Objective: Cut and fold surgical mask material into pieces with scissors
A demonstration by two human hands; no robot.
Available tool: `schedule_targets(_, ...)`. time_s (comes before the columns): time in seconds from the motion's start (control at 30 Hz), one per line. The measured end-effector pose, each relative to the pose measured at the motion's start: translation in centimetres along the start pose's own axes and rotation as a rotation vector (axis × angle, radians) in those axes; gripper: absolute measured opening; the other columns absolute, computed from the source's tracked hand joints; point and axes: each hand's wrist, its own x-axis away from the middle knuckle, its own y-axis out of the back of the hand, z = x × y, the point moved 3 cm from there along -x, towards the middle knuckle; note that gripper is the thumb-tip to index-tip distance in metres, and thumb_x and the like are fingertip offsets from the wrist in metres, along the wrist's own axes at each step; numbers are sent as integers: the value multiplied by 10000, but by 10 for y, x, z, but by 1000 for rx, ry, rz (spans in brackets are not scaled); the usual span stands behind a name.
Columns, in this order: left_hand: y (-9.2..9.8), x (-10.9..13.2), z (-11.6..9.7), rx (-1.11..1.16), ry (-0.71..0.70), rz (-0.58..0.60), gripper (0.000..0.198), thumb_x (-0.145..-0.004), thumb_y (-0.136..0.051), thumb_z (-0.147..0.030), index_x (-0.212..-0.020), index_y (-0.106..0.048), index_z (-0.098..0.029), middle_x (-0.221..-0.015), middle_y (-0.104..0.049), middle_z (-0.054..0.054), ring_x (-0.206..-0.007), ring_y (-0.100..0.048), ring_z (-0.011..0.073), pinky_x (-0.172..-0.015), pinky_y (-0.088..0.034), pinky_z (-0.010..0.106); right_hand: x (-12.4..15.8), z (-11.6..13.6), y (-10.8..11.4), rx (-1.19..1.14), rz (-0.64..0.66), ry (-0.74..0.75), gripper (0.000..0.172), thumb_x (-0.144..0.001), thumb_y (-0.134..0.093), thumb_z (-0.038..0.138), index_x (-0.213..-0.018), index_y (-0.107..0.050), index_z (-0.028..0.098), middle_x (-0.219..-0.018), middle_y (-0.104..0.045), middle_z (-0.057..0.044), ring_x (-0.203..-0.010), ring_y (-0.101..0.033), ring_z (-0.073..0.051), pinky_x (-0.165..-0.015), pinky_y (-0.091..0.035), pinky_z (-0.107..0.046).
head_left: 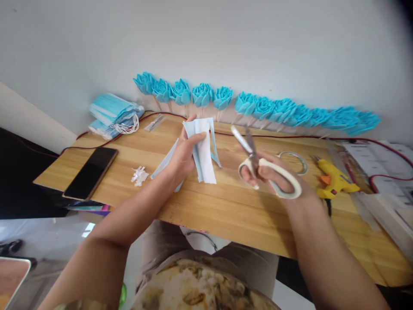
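Observation:
My left hand (187, 150) pinches a cut piece of face mask (204, 155), white on one side and pale blue along the edge, held up above the wooden table. Thin blue strips (166, 159) of mask material lie under and beside that hand. In my right hand (267, 168) is a pair of scissors (285, 183) with cream-white handles, my fingers through the loops. The blades are parted and point up and away, to the right of the mask piece and apart from it. Motion blurs the right hand a little.
Blue folded flowers (202, 94) on sticks lean along the wall. A stack of masks (111, 110), a phone (91, 173) and white scraps (140, 176) lie left. A tape roll (303, 165), a yellow glue gun (337, 176) and a red-black cord (376, 144) are right on the table (219, 211).

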Motion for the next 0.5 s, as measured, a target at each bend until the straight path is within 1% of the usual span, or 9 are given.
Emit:
schedule_targets(0.07,-4,3,1,-31,-24,21,809,-700,-795,-297,-1445,-481,-328,-1058,-676,-1,-925,-643,174,-882,-531,320,-1,4,9,-24,-222,137,589,-816,-769,528,-1336,-647,280,-723,-614,0,-596,-527,-150,-525,-423,-299)
schedule_targets(0.1,-6,6,2,-62,-21,52,818,-696,-805,-296,-1448,-483,-324,-1055,-677,3,-937,-649,184,-887,-534,330,-2,5,11,-16,-356,172,548,-790,-805,486,-1291,-672,306,-722,-602,2,-624,-544,-163,-538,-442,-308)
schedule_targets(0.13,-9,8,3,-96,0,94,826,-695,-815,-296,-1451,-485,-322,-1058,-680,8,-955,-654,196,-898,-536,343,-2,5,13,2,-480,182,517,-762,-835,445,-1245,-691,332,-748,-611,-3,-654,-564,-175,-549,-461,-316)
schedule_targets(0.17,-12,11,5,-128,22,138,830,-694,-823,-298,-1454,-488,-318,-1065,-684,15,-976,-659,209,-912,-536,357,-3,4,13,25,-554,161,494,-746,-851,415,-1213,-699,356,-801,-641,-15,-682,-582,-185,-561,-480,-327)
schedule_targets(0.2,-15,14,7,-155,45,184,834,-695,-829,-300,-1456,-490,-315,-1075,-689,23,-1001,-661,223,-931,-533,373,-4,3,11,36,-585,138,480,-736,-858,399,-1188,-700,370,-850,-668,-22,-709,-601,-194,-575,-498,-337)
schedule_targets(0.27,-19,18,10,-202,82,283,841,-694,-841,-299,-1461,-495,-309,-1095,-700,39,-1059,-658,253,-976,-518,407,-6,-1,7,44,-571,102,484,-718,-867,384,-1170,-694,369,-916,-703,-21,-749,-636,-198,-607,-523,-343)
schedule_targets(0.37,-24,23,13,-272,93,396,852,-675,-866,-283,-1453,-520,-286,-1118,-713,60,-1155,-633,300,-1035,-482,445,-7,-5,2,69,-520,68,524,-688,-876,361,-1176,-689,323,-865,-692,7,-695,-630,-163,-592,-509,-312)
schedule_targets(0.47,-26,23,13,-324,69,425,856,-658,-881,-273,-1442,-537,-268,-1190,-704,76,-1231,-597,324,-1067,-458,446,-7,-9,1,124,-485,44,503,-692,-856,327,-1168,-698,287,-793,-641,32,-624,-570,-121,-553,-469,-278)
schedule_targets(0.5,-26,23,13,-325,66,423,849,-663,-877,-278,-1441,-537,-270,-1221,-695,78,-1242,-592,324,-1064,-460,439,-7,-9,1,137,-493,48,491,-694,-849,315,-1161,-701,282,-784,-626,37,-618,-558,-114,-552,-464,-273)
